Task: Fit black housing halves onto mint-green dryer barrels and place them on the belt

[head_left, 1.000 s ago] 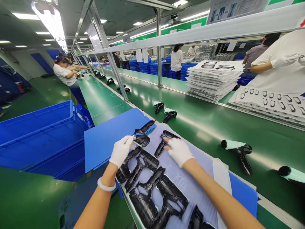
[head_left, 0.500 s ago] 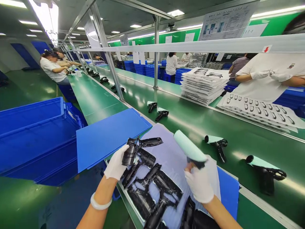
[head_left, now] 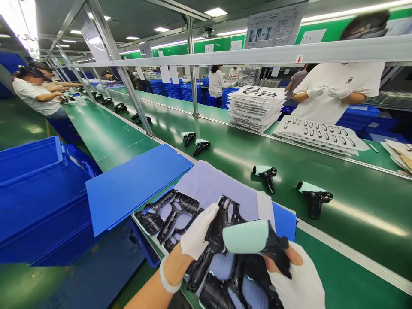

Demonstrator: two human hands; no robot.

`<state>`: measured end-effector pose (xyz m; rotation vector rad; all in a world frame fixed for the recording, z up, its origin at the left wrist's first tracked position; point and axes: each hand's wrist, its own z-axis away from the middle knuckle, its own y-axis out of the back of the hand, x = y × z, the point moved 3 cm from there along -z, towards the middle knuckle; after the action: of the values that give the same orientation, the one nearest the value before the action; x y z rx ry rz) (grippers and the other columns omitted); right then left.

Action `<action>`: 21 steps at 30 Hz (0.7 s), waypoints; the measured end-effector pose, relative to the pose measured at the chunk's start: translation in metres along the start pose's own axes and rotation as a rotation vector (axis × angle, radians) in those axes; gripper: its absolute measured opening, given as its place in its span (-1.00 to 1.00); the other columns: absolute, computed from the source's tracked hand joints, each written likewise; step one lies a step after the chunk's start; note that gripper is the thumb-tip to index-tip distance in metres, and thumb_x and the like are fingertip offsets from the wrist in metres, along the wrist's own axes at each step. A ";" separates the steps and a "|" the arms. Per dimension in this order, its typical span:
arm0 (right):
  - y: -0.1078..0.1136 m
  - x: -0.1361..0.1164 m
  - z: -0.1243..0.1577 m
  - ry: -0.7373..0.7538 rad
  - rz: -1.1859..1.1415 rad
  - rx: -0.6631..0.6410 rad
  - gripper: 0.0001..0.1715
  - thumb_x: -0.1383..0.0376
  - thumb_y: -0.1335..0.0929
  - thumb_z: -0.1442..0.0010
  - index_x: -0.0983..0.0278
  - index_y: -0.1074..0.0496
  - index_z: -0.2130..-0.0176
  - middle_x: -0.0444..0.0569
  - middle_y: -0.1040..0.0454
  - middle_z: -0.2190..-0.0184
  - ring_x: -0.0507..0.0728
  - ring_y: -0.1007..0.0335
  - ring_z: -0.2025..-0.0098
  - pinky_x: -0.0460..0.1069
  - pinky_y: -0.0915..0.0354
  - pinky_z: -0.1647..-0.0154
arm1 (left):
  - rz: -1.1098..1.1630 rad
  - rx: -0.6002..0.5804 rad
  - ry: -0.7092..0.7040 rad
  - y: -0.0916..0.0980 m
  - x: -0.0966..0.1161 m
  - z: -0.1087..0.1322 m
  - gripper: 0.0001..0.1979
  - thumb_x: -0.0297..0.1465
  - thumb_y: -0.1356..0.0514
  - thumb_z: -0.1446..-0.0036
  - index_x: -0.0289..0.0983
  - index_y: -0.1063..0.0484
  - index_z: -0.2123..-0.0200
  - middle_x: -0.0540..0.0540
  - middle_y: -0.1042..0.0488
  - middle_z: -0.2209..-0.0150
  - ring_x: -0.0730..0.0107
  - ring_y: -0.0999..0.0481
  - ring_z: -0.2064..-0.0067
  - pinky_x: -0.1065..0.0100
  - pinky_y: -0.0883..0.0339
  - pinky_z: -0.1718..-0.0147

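My left hand (head_left: pixel 198 234), in a white glove with a pale bangle at the wrist, grips a black hair dryer shell (head_left: pixel 219 227) above the tray. In my right hand (head_left: pixel 298 270), also gloved but with bare fingertips showing, is a hair dryer shell with mint-green film (head_left: pixel 246 237) around its barrel. The two shells overlap in view; whether they touch I cannot tell. Below them, several black shell halves (head_left: pixel 175 214) lie on a lilac sheet (head_left: pixel 215 180) in the tray, partly hidden by my hands.
Film-wrapped hair dryer shells (head_left: pixel 268 177) lie spaced along the green conveyor (head_left: pixel 231 154). Blue sheets (head_left: pixel 138 184) and stacked blue crates (head_left: pixel 38 193) are on the left. Across the line, a gloved co-worker (head_left: pixel 334 90) stands behind small black parts on white sheets (head_left: pixel 318 133). A metal post (head_left: pixel 122 73) rises ahead.
My left hand has moved right, from shells at the tray's left to one in the middle. My right hand has come nearer with the film-wrapped shell, now turned more level. The view has swung right.
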<state>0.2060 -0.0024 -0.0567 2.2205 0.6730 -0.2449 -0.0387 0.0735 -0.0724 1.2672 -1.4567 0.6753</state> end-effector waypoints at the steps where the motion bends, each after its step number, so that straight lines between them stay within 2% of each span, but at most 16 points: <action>1: 0.001 -0.002 0.000 0.074 0.022 -0.022 -0.70 0.25 -0.30 -0.30 0.28 -0.35 -0.01 0.03 -0.49 0.30 0.19 -0.45 0.30 0.07 -0.41 0.30 | 0.007 -0.037 -0.013 -0.006 0.007 -0.002 -0.38 -0.15 -0.38 0.00 -0.16 -0.45 -0.15 -0.23 -0.45 -0.20 -0.12 -0.37 -0.25 -0.02 -0.17 -0.30; 3: 0.001 -0.002 0.000 0.158 0.062 -0.060 -0.62 0.25 -0.27 -0.33 0.32 -0.31 -0.10 0.11 -0.51 0.20 0.23 -0.47 0.15 0.10 -0.42 0.20 | 0.067 -0.097 0.023 -0.020 0.021 -0.007 -0.45 -0.07 -0.24 -0.16 -0.17 -0.44 -0.16 -0.20 -0.43 -0.23 -0.06 -0.37 -0.26 0.02 -0.17 -0.30; 6: -0.002 0.001 0.003 0.222 0.099 -0.093 -0.57 0.24 -0.27 -0.33 0.35 -0.31 -0.13 0.17 -0.50 0.04 0.27 -0.44 0.00 0.13 -0.43 0.07 | 0.247 -0.166 0.201 -0.039 0.037 -0.012 -0.50 -0.09 0.02 -0.36 -0.20 -0.41 -0.19 -0.15 -0.46 -0.19 0.06 -0.43 -0.20 0.08 -0.23 -0.26; 8: -0.004 0.003 0.005 0.237 0.097 -0.128 -0.57 0.25 -0.26 -0.32 0.34 -0.30 -0.14 0.15 -0.50 0.00 0.26 -0.43 -0.04 0.12 -0.44 0.03 | 0.317 -0.185 0.285 -0.048 0.043 -0.012 -0.50 -0.09 0.00 -0.35 -0.22 -0.41 -0.18 -0.13 -0.48 -0.17 0.06 -0.44 -0.16 0.11 -0.24 -0.24; 11: -0.007 0.004 0.009 0.209 0.095 -0.179 -0.55 0.27 -0.26 -0.31 0.32 -0.30 -0.16 0.13 -0.51 -0.02 0.24 -0.46 -0.04 0.10 -0.47 0.05 | 0.317 -0.187 0.307 -0.053 0.042 -0.009 -0.46 -0.05 -0.03 -0.33 -0.24 -0.41 -0.19 -0.14 -0.49 -0.16 0.06 -0.44 -0.16 0.16 -0.26 -0.21; 15: -0.009 0.005 0.015 0.129 0.062 -0.206 -0.55 0.26 -0.23 -0.33 0.26 -0.27 -0.18 0.09 -0.56 0.07 0.20 -0.54 0.09 0.07 -0.52 0.17 | 0.323 -0.207 0.334 -0.054 0.041 -0.006 -0.41 0.02 -0.01 -0.32 -0.23 -0.41 -0.19 -0.15 -0.49 -0.15 0.06 -0.41 -0.20 0.21 -0.27 -0.19; 19: -0.013 0.006 0.018 0.048 -0.020 -0.258 -0.51 0.29 -0.20 -0.33 0.18 -0.17 -0.23 0.02 -0.58 0.10 0.15 -0.58 0.15 -0.01 -0.53 0.26 | 0.353 -0.237 0.349 -0.054 0.051 -0.005 -0.39 0.06 -0.09 -0.25 -0.22 -0.42 -0.18 -0.18 -0.45 -0.19 0.02 -0.40 -0.20 0.13 -0.25 -0.20; 21: -0.014 0.004 0.018 0.060 0.003 -0.247 -0.49 0.29 -0.19 -0.34 0.20 -0.14 -0.26 0.04 -0.59 0.10 0.17 -0.59 0.14 0.00 -0.53 0.26 | 0.427 -0.250 0.383 -0.057 0.052 -0.004 -0.36 0.07 -0.16 -0.20 -0.22 -0.41 -0.18 -0.22 -0.48 -0.15 0.03 -0.49 -0.10 0.09 -0.30 -0.15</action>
<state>0.2024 -0.0068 -0.0792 1.9980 0.6936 -0.0885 0.0208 0.0424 -0.0343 0.5946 -1.4411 0.9270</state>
